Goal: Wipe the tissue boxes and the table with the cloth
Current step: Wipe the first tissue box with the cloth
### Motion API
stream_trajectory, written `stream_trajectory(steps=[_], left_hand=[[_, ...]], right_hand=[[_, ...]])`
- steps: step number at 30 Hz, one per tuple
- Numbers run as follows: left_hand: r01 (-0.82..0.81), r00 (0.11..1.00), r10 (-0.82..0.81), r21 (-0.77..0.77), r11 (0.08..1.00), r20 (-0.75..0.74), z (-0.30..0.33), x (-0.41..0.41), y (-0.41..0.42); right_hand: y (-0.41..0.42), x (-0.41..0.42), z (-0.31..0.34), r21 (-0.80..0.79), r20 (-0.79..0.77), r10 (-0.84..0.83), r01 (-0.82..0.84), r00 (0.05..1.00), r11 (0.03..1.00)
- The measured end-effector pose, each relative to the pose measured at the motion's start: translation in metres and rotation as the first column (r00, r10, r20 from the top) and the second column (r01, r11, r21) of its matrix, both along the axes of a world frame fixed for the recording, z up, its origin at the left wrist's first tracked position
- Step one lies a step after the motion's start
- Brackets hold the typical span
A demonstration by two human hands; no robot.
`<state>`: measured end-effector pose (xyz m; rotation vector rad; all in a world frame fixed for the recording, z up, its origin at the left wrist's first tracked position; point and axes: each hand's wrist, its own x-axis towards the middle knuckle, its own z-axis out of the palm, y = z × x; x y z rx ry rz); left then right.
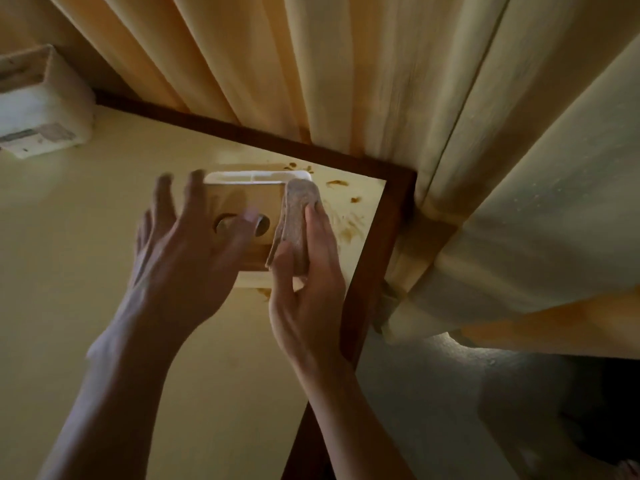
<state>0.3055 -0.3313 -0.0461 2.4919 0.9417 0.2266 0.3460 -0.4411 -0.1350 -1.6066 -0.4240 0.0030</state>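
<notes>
Curtain (381,81) crowds the table (86,237) corner (left side open).

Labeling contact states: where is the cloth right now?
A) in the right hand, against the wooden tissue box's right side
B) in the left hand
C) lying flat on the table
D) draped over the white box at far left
A: the right hand pinches the folded cloth against the right side of the wooden tissue box.
</notes>
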Motion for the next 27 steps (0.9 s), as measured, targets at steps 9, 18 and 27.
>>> stream_trajectory(steps=[9, 18, 27], left_hand=[[0.172, 0.984, -0.162, 0.150, 0.974, -0.077, -0.047, 0.062, -0.001], [0.132, 0.988, -0.114, 0.194, 0.972, -0.103, -0.050, 0.064, 0.001], [0.177, 0.980, -0.153, 0.217, 0.960, -0.125, -0.051, 0.066, 0.002]], right_hand=[[-0.005, -0.018, -0.001, 0.299, -0.246, 0.068, 0.010, 0.967, 0.954], [-0.016, -0.043, -0.010, 0.232, -0.315, -0.023, 0.100, 0.949, 0.968], [-0.003, -0.031, -0.017, 0.166, -0.179, 0.036, -0.006, 0.983, 0.986]])
